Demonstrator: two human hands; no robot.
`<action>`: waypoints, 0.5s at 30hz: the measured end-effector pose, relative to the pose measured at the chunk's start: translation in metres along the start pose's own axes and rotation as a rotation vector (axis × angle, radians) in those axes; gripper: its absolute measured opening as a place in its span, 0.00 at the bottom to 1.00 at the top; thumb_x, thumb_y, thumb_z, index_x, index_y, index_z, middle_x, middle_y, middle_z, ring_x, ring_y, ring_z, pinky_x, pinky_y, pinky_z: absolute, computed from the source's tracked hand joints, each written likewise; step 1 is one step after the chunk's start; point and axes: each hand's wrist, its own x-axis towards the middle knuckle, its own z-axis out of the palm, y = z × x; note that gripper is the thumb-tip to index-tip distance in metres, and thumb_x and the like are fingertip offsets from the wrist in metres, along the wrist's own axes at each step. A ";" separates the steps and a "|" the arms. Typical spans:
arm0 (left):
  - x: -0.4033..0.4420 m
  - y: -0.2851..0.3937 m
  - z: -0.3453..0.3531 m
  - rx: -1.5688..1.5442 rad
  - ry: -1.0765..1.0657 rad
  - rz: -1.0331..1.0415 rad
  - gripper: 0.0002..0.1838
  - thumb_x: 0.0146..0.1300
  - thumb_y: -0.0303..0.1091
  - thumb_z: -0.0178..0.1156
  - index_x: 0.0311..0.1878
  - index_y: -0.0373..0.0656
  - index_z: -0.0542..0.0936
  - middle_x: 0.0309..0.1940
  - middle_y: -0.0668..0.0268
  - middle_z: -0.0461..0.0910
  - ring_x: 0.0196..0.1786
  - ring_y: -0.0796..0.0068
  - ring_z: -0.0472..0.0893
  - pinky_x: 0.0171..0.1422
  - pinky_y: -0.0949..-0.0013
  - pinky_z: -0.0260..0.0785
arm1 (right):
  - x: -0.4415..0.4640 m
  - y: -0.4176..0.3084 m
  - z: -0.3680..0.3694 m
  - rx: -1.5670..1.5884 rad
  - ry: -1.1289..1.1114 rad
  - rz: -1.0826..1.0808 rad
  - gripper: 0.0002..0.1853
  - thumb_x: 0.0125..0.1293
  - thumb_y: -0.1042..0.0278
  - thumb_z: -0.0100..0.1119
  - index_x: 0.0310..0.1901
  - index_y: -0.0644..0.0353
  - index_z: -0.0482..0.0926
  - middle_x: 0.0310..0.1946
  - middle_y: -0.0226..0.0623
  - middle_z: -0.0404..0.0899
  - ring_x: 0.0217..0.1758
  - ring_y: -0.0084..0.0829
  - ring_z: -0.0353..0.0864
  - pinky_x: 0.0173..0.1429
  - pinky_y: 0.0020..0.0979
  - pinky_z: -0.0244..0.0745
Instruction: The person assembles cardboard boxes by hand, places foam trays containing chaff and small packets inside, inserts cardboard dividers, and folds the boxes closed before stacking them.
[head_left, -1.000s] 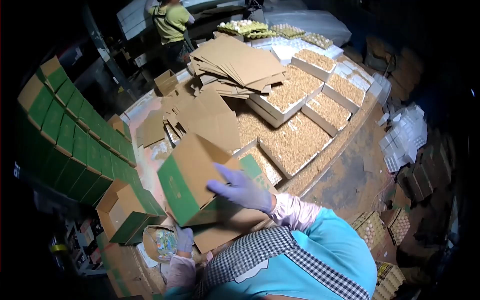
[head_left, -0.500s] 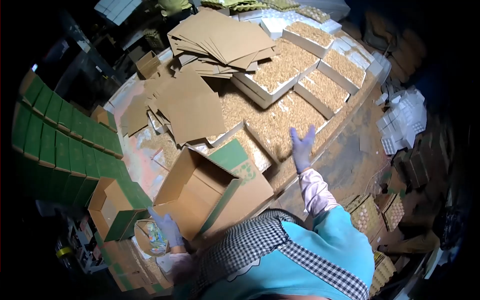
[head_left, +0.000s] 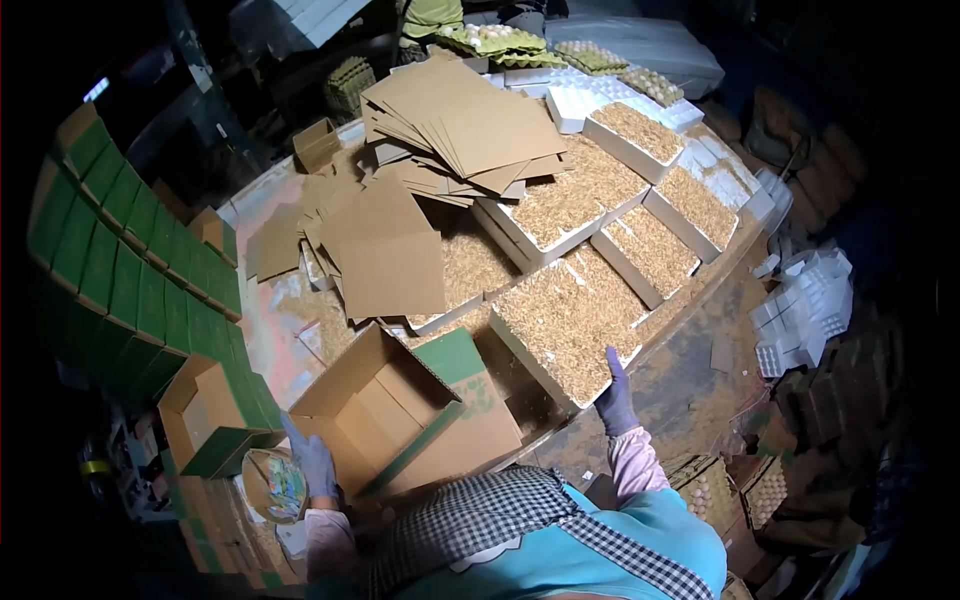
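Note:
My right hand (head_left: 617, 402), in a purple glove, grips the near right corner of a white foam box (head_left: 537, 362) filled with tan husks (head_left: 570, 322). Its thumb lies over the rim and the other fingers are mostly hidden outside the wall. My left hand (head_left: 314, 463), also gloved, rests with fingers stretched along the left side of an open cardboard box (head_left: 370, 425). That box stands tilted and looks bare inside. Between the two boxes lies a green-and-brown carton panel (head_left: 478, 415).
More husk-filled foam boxes (head_left: 655, 250) stand behind, beside stacked cardboard sheets (head_left: 480, 110). Green cartons (head_left: 130, 260) line the left. A round container (head_left: 275, 485) with colourful packets sits by my left hand. Egg trays (head_left: 495, 40) are at the back, white trays (head_left: 805, 300) at right.
My right hand, spread above the husks before, has come down and closed on the foam box's corner. My left hand stays at the cardboard box. The camera view has shifted.

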 end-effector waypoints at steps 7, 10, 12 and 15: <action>0.042 -0.028 0.034 -0.508 -0.143 -0.041 0.34 0.68 0.22 0.45 0.76 0.38 0.48 0.75 0.59 0.50 0.73 0.69 0.55 0.76 0.68 0.46 | -0.046 -0.058 0.124 -0.442 -0.249 0.009 0.31 0.68 0.53 0.60 0.65 0.65 0.67 0.59 0.39 0.75 0.57 0.31 0.78 0.62 0.32 0.74; 0.050 -0.001 0.047 -0.981 -0.104 -0.203 0.31 0.72 0.25 0.47 0.76 0.38 0.52 0.64 0.67 0.64 0.53 0.80 0.67 0.57 0.77 0.61 | -0.061 -0.038 0.180 -0.797 -0.339 -0.045 0.40 0.61 0.50 0.68 0.67 0.64 0.62 0.63 0.38 0.69 0.65 0.31 0.70 0.66 0.33 0.68; 0.061 -0.027 0.058 -0.805 -0.149 -0.060 0.29 0.72 0.25 0.48 0.75 0.38 0.56 0.53 0.74 0.69 0.37 0.84 0.63 0.40 0.81 0.61 | -0.072 -0.018 0.213 -0.919 -0.487 0.020 0.43 0.61 0.47 0.66 0.68 0.65 0.58 0.63 0.42 0.64 0.68 0.33 0.64 0.70 0.33 0.60; 0.051 -0.017 0.053 -0.947 -0.203 0.009 0.28 0.73 0.23 0.46 0.74 0.38 0.57 0.56 0.73 0.68 0.45 0.85 0.65 0.46 0.83 0.61 | -0.057 0.011 0.235 -1.112 -0.642 0.155 0.47 0.59 0.46 0.68 0.70 0.67 0.55 0.67 0.47 0.56 0.71 0.36 0.59 0.72 0.34 0.58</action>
